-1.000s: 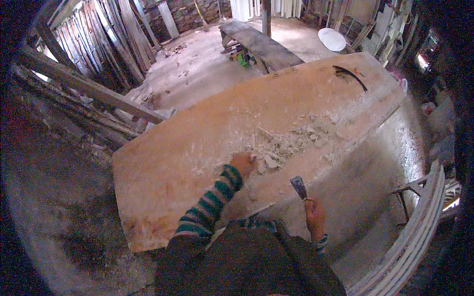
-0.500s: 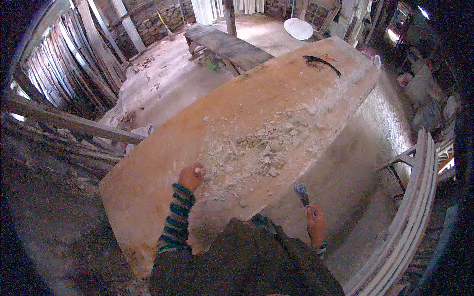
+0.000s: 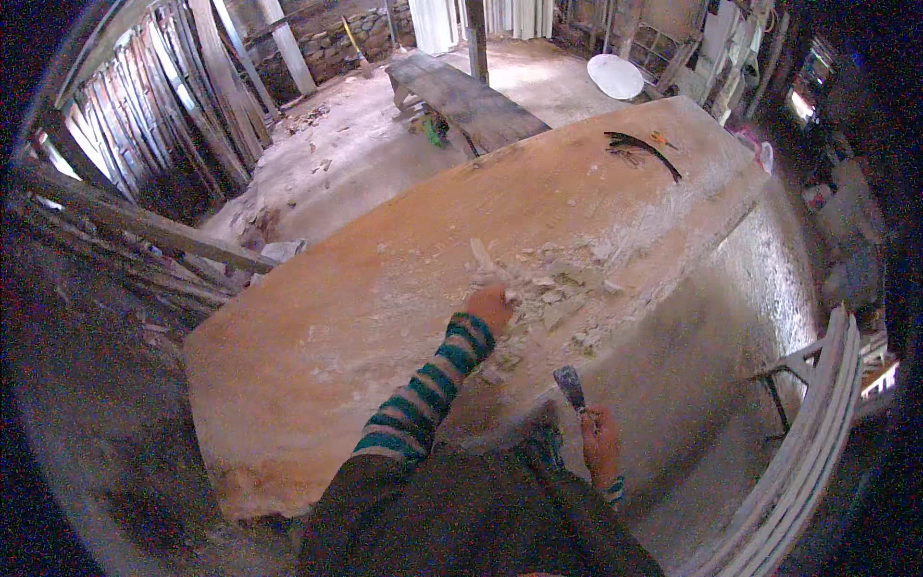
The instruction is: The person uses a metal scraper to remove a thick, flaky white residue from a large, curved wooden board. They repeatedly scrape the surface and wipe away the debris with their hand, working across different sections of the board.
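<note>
Weathered planks are leaning in a row at the far left, and a yellow-handled tool is standing by a stone wall. A dark wooden bench is standing near a post, with something green lying by it. A white disc is sitting at the back right, while long pale strips are running along the right

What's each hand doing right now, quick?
Left hand: by pale, flat, broken chips; too blurred to tell whether open or closed.
Right hand: closed, holding a grey, flat-bladed scraper.
</note>
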A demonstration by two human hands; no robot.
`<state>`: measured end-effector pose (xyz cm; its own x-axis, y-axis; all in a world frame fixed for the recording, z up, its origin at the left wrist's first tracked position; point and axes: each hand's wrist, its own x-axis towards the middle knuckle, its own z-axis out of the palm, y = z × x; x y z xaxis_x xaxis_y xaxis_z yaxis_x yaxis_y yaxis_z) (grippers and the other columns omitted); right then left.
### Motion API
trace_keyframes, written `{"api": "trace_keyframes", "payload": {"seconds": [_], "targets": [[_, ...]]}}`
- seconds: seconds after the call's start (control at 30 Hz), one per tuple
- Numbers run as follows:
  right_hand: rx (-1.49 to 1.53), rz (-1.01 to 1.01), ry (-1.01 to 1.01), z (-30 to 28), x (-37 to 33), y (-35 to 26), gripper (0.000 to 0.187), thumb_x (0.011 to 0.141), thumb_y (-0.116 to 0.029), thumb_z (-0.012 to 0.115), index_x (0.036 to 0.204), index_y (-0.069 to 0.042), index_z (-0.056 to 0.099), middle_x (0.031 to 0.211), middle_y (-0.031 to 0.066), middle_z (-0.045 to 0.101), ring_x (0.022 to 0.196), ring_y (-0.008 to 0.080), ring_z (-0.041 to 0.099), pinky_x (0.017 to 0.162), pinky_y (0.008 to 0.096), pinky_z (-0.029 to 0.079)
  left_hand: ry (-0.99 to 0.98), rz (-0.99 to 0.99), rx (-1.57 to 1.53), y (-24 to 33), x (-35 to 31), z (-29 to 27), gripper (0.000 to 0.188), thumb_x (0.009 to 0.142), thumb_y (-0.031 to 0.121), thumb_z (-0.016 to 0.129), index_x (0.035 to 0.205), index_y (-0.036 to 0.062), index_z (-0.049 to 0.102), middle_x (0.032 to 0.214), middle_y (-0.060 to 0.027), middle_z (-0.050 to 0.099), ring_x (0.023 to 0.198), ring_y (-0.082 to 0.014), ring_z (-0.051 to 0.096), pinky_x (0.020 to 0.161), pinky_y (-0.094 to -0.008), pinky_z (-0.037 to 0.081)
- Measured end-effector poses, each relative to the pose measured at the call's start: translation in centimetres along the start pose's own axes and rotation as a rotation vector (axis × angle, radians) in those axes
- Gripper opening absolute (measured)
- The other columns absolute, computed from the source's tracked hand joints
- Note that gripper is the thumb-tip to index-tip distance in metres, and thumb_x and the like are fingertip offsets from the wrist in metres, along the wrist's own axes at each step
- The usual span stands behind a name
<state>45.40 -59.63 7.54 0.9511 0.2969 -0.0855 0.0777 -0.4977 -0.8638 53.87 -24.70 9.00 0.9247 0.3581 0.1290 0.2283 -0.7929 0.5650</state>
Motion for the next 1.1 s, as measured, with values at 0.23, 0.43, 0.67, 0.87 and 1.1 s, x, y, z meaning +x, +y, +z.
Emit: {"api": "trace_keyframes", "payload": {"seconds": [0.23, 0.43, 0.67, 0.87, 1.1], "targets": [[-0.135, 0.084, -0.161, -8.7, 12.0, 4.8, 0.027, 0.103, -0.029, 0.064, 0.12, -0.008, 0.065, 0.09, 0.0079, 0.067, 0.077, 0.0174, 0.059, 0.068, 0.0347, 0.049, 0.321, 0.186, -0.484, 3.7, 6.9, 4.7, 0.022, 0.091, 0.021, 0.072, 0.109, 0.0089, 0.073, 0.096, -0.0121, 0.075, 0.089, -0.0252, 0.072, 0.081, -0.0393, 0.057], [-0.012, -0.363, -0.049, -10.9, 17.7, 5.3, 0.027, 0.103, -0.029, 0.064, 0.119, -0.008, 0.066, 0.084, 0.0064, 0.07, 0.071, 0.015, 0.062, 0.063, 0.0335, 0.05, 0.179, -0.038, 0.185, -1.0, -5.8, -9.9, 0.02, 0.088, 0.026, 0.074, 0.097, 0.0083, 0.074, 0.089, -0.0166, 0.075, 0.083, -0.0323, 0.074, 0.076, -0.0425, 0.059], [-0.041, -0.225, -0.281, -10.6, 18.0, -1.1, 0.02, 0.102, -0.019, 0.065, 0.117, -0.006, 0.066, 0.086, 0.0069, 0.07, 0.07, 0.0134, 0.061, 0.063, 0.0319, 0.05, -0.252, -0.506, 0.401, -3.0, -15.7, -0.6, 0.032, 0.09, 0.036, 0.07, 0.098, 0.005, 0.071, 0.087, -0.0216, 0.072, 0.08, -0.0412, 0.071, 0.073, -0.0521, 0.056], [0.058, -0.329, -0.275, -12.1, 19.7, 4.8, 0.02, 0.102, -0.017, 0.065, 0.118, -0.005, 0.065, 0.084, 0.0013, 0.064, 0.073, 0.0116, 0.058, 0.064, 0.0298, 0.047, -0.061, -0.318, 0.051, 7.0, -1.8, 7.1, 0.039, 0.087, 0.04, 0.07, 0.097, 0.0031, 0.071, 0.088, -0.0226, 0.073, 0.077, -0.0436, 0.071, 0.069, -0.0547, 0.056], [-0.018, -0.111, -0.219, -15.2, 17.7, 1.2, 0.022, 0.103, -0.02, 0.065, 0.119, -0.005, 0.064, 0.091, 0.0037, 0.064, 0.078, 0.0103, 0.056, 0.067, 0.0291, 0.047, 0.143, 0.029, -0.681, 11.3, 6.9, 13.6, 0.03, 0.094, 0.029, 0.067, 0.116, 0.0094, 0.07, 0.108, -0.0185, 0.073, 0.099, -0.0332, 0.072, 0.081, -0.0437, 0.058]]}}
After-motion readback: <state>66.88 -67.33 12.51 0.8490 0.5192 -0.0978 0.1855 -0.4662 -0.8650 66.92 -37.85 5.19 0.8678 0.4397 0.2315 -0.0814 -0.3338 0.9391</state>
